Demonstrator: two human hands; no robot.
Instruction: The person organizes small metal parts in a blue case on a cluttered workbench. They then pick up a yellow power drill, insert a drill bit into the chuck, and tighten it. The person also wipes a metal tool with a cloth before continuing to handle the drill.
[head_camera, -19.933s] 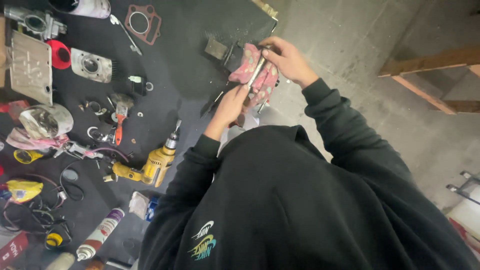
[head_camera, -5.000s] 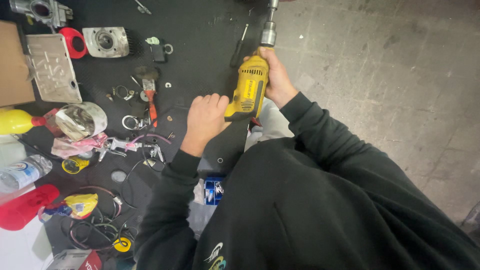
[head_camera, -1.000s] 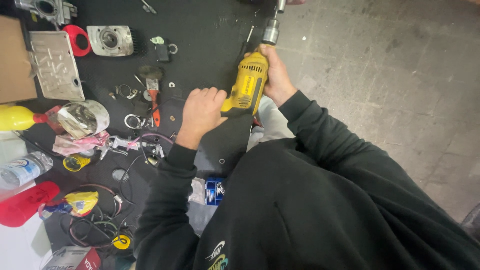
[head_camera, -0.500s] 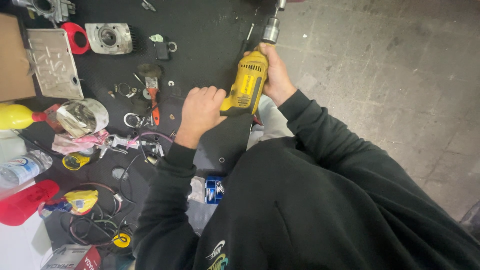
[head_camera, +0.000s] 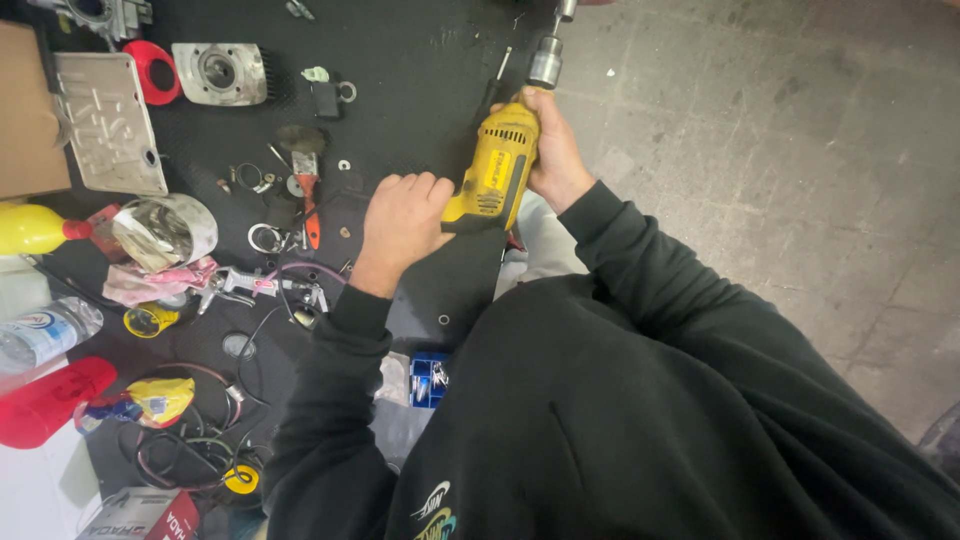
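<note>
To the right of my right hand (head_camera: 552, 150) the grey floor (head_camera: 780, 150) is bare, so a hand could move there with nothing in the way. Left of my left hand (head_camera: 400, 225) the black mat (head_camera: 420, 70) is crowded. An orange-handled tool (head_camera: 308, 200), metal rings (head_camera: 265, 238) and a crumpled silver bag (head_camera: 165, 232) lie close by. Farther off sit a metal engine part (head_camera: 220, 72) and a grey plate (head_camera: 108, 122). Near my left sleeve, wires (head_camera: 200, 440) and a small blue box (head_camera: 430, 378) block the way. Between my hands is the yellow drill (head_camera: 495, 175).

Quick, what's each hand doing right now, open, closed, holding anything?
Left hand: closed around the rear grip of the yellow drill.
Right hand: closed on the front of the same drill, just behind the chuck.
</note>
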